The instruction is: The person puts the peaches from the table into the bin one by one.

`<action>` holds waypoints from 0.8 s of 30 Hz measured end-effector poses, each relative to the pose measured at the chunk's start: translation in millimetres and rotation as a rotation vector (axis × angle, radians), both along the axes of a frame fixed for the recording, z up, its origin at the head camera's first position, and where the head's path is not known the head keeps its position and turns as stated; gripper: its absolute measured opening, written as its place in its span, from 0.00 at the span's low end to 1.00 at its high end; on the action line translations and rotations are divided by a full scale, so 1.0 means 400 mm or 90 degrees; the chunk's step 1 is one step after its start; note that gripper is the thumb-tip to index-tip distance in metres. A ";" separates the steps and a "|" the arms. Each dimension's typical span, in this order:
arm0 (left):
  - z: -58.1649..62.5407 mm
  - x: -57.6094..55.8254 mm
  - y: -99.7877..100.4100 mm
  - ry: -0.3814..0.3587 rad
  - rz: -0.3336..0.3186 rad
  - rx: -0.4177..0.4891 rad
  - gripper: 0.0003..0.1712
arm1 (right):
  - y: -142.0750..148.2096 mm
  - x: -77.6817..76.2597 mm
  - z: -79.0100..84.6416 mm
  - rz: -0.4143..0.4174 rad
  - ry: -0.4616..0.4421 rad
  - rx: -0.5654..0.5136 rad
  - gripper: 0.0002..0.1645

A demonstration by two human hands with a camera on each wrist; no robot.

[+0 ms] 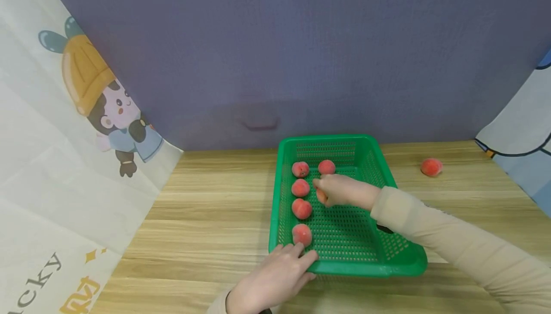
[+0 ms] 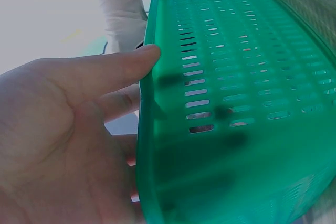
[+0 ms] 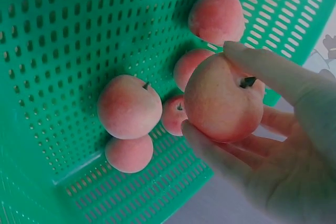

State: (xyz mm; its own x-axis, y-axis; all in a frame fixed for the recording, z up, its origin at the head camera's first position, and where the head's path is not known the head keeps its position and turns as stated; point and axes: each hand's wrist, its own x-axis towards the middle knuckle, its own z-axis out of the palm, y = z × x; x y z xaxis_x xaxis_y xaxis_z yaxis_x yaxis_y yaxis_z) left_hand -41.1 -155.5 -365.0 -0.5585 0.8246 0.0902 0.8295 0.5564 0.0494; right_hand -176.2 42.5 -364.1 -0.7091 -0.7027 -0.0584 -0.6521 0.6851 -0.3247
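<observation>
My right hand [image 1: 344, 191] holds a peach [image 3: 218, 106] over the green plastic basket [image 1: 346, 269], its thumb and fingers round the sides and the stem end facing the palm. Along the basket's left side runs a row of peaches [image 1: 300, 188]. A second row beside it has a peach [image 1: 326, 166] near the far end and, in the right wrist view, another peach [image 3: 129, 107] close by. At the near left corner my left hand [image 1: 277, 275] grips the basket's rim [image 2: 147, 124], with the thumb on the outer wall and the fingers over the edge.
One more peach [image 1: 432, 167] lies on the wooden table [image 1: 206, 208], right of the basket. A dark purple-grey panel [image 1: 301, 55] rises behind the table. White printed sheets [image 1: 64, 170] stand along the left and right sides.
</observation>
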 end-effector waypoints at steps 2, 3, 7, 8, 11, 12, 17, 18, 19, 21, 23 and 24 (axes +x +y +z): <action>0.000 0.000 0.000 0.005 0.000 0.001 0.12 | -0.001 0.000 -0.004 0.000 0.001 0.002 0.14; 0.001 0.000 0.001 0.007 0.001 0.001 0.12 | -0.001 0.000 -0.007 0.001 0.000 0.003 0.14; 0.001 -0.001 0.001 0.013 0.002 0.000 0.12 | -0.003 -0.001 -0.019 -0.003 -0.016 0.011 0.14; 0.001 -0.001 0.001 0.012 0.002 0.000 0.12 | -0.003 -0.001 -0.022 -0.004 -0.020 0.012 0.14; 0.001 -0.002 0.001 0.010 0.002 0.001 0.12 | -0.005 0.000 -0.030 -0.008 -0.036 0.020 0.13; 0.001 -0.002 0.001 0.009 0.002 0.002 0.12 | -0.006 0.000 -0.034 -0.009 -0.039 0.023 0.13; -0.001 -0.003 0.001 0.009 -0.002 0.004 0.12 | -0.007 -0.001 -0.053 -0.002 -0.024 0.029 0.15; -0.001 -0.004 0.001 0.009 -0.002 0.004 0.12 | -0.007 -0.001 -0.057 0.005 -0.013 0.026 0.15; -0.001 -0.004 0.001 0.009 -0.003 0.004 0.12 | -0.007 -0.001 -0.060 0.013 -0.006 0.022 0.15; -0.001 -0.004 0.001 0.008 -0.003 0.005 0.12 | -0.006 -0.001 -0.065 0.026 0.005 0.014 0.15; 0.001 -0.004 0.000 0.005 -0.005 0.005 0.13 | -0.006 0.001 -0.066 0.026 0.004 0.015 0.15; 0.001 -0.004 0.000 0.003 -0.005 0.004 0.13 | -0.006 0.001 -0.067 0.020 -0.004 0.019 0.15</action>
